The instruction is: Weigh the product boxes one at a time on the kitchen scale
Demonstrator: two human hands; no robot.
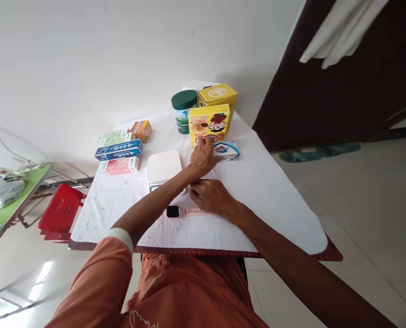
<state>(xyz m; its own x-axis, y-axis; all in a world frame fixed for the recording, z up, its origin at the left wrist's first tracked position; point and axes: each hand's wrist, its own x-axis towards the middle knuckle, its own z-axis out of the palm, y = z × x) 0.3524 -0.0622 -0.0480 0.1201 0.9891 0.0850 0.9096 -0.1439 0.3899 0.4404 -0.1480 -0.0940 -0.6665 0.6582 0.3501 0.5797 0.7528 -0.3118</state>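
Two bare hands are crowded together at the middle of the white-covered table (267,196), so an accidental bump looks like the main risk. The yellow cartoon box (209,119) is stood on the far side, right of center, with the left hand (204,157) held at its lower front, fingers bent; whether anything is pinched can't be told. The right hand (212,196) is curled just nearer, and its grip is hidden too. If the box gets shoved low down, it could be tipped, or pushed into the green-lidded tub (182,108) or the taller yellow box (219,94) beyond. The small blue-and-white box (228,150) could be knocked by the left thumb. As for obstacles, the near part of the white scale (164,165) is partly blocked by the left forearm (153,207), so its display (154,187) could easily be misread. The pink-strapped watch (173,211) is left right beside that arm, easily snagged. Off left, a blue box (119,150), a pink box (122,165), a pale green box (112,137) and an orange box (142,131) are bunched, well apart from the hands.
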